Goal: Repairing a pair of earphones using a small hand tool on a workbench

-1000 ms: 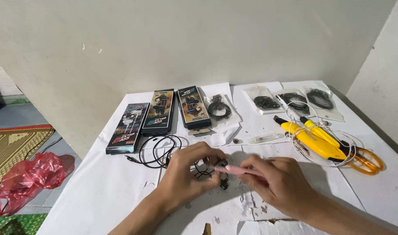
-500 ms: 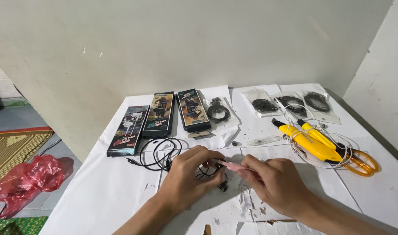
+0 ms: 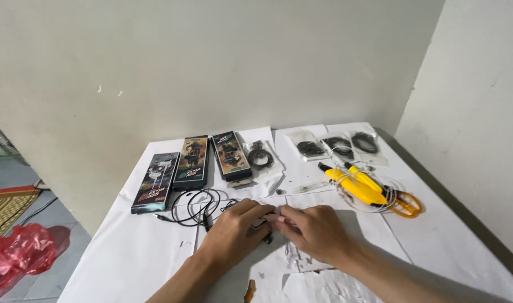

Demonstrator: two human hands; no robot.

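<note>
My left hand point(image 3: 234, 231) and my right hand point(image 3: 317, 230) meet fingertip to fingertip over the white paper-covered table point(image 3: 436, 247). Between them they pinch a small pale pink piece point(image 3: 275, 216) and the end of a thin black cable point(image 3: 196, 205), whose loops lie just left of my left hand. A small dark part of the cable hangs under the fingers. Most of what the fingers hold is hidden by them.
Three dark flat boxes point(image 3: 192, 163) lie in a row at the back left, with a bagged black coil point(image 3: 260, 157) beside them. Three more clear bags with coils point(image 3: 338, 147) sit behind yellow tools point(image 3: 360, 185) and orange-handled scissors point(image 3: 407, 205). A red plastic bag point(image 3: 18, 252) is on the floor.
My hands have drawn closer together, so the pink piece that showed between them is now nearly covered. The view has tilted up, showing more wall.
</note>
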